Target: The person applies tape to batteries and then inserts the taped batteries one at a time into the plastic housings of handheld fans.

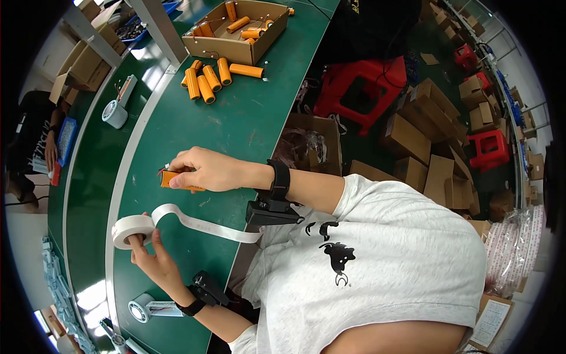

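The right hand (203,169) is gripping an orange battery (167,179) over the green table (247,121), thumb opposing fingers. The battery is likely feeling stiff, smooth and fairly heavy, its middle offering a safer hold than its wires (160,171). The left hand (158,264), partly curled, is holding a white tape roll (131,225) by its core. Loose batteries (211,78) are lying near a cardboard box (221,51).

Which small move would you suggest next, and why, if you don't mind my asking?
I'd probably bring the orange battery over to the loose strip: the right hand grips the battery apart from the tape, while the left hand has fingers in the tape roll and the strip trails from it, within easy reach.
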`<state>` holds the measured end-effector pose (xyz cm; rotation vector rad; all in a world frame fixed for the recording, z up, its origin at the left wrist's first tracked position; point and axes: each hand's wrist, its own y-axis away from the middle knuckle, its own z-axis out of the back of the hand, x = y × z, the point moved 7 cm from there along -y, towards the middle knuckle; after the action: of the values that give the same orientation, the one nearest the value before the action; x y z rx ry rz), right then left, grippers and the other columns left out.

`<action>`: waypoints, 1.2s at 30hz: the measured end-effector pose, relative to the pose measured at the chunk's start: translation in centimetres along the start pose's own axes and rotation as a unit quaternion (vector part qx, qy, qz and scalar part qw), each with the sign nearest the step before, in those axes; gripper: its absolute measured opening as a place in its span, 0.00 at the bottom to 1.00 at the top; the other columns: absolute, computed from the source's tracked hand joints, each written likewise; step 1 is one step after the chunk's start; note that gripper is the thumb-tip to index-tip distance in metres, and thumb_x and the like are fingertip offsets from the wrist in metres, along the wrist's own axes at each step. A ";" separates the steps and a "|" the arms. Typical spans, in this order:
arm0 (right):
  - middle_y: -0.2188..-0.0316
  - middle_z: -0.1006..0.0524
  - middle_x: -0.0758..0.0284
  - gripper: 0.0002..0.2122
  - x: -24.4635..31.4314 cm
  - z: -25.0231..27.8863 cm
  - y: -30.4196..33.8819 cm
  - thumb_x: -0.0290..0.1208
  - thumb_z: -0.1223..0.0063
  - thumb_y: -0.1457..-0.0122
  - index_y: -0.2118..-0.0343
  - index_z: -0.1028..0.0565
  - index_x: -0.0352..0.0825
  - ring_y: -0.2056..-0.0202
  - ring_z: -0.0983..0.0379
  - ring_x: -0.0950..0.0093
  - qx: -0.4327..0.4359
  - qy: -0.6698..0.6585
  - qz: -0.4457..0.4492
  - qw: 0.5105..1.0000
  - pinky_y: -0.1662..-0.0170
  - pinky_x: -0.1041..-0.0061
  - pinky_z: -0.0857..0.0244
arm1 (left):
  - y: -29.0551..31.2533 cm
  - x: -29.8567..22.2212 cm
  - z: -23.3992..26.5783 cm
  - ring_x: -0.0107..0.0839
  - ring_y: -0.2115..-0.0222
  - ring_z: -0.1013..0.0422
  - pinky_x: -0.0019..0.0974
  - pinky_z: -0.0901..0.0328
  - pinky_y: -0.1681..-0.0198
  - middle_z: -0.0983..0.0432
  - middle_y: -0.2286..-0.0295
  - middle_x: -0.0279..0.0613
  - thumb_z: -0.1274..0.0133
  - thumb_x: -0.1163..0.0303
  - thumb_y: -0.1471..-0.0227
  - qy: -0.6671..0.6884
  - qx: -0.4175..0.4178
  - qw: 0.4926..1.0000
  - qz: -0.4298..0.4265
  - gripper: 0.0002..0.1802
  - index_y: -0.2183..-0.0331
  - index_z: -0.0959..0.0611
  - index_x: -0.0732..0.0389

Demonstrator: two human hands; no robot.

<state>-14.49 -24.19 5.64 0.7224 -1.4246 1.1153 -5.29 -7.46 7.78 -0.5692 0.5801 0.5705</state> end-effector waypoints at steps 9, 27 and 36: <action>0.76 0.29 0.57 0.11 3.5 -5.2 -0.9 0.29 0.50 0.51 0.71 0.27 0.24 0.67 0.35 0.64 -0.046 0.115 0.186 0.975 0.63 0.69 0.40 | 2.2 0.9 -2.6 0.42 0.64 0.38 0.40 0.54 0.54 0.31 0.67 0.51 0.50 0.70 0.52 -0.146 -0.013 0.982 -0.116 0.21 0.57 0.34 0.69; 0.73 0.27 0.58 0.07 -4.5 -5.2 -5.0 0.24 0.59 0.43 0.68 0.32 0.25 0.69 0.27 0.69 -0.122 -0.307 -0.091 0.939 0.69 0.74 0.30 | 1.7 0.1 -5.1 0.44 0.69 0.38 0.41 0.52 0.61 0.32 0.71 0.52 0.54 0.66 0.49 -0.238 0.021 0.966 -0.098 0.14 0.68 0.31 0.69; 0.69 0.27 0.56 0.08 3.1 4.1 -6.7 0.26 0.60 0.42 0.65 0.33 0.26 0.68 0.27 0.69 -0.189 -0.347 0.087 0.914 0.65 0.70 0.31 | 3.1 0.4 -5.3 0.41 0.68 0.35 0.42 0.47 0.60 0.30 0.72 0.50 0.52 0.71 0.51 -0.152 0.050 0.972 -0.172 0.12 0.65 0.28 0.67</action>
<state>-10.57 -29.88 10.50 0.7527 -2.2708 0.6858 -8.84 -8.53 2.81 -0.4610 0.2100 0.2884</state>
